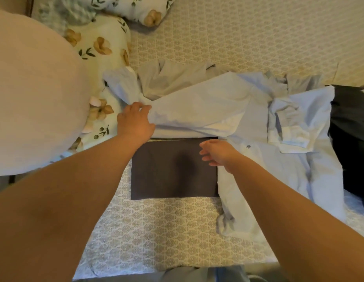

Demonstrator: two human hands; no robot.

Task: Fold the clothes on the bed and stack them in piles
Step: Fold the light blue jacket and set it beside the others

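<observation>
Near the bed's (177, 231) front edge we see a folded dark grey garment (173, 169) lying flat. Our right hand (219, 152) hovers over its right side, fingers loose, grasping nothing. Beyond it, our left hand (134, 121) pinches the rumpled light blue shirt (207, 106) spread across the middle of the bed.

Head-worn view, looking steeply down, close over bed (258, 37)

A patterned beige bedspread (248, 37) covers the bed, with floral pillows (99, 43) at upper left.
</observation>
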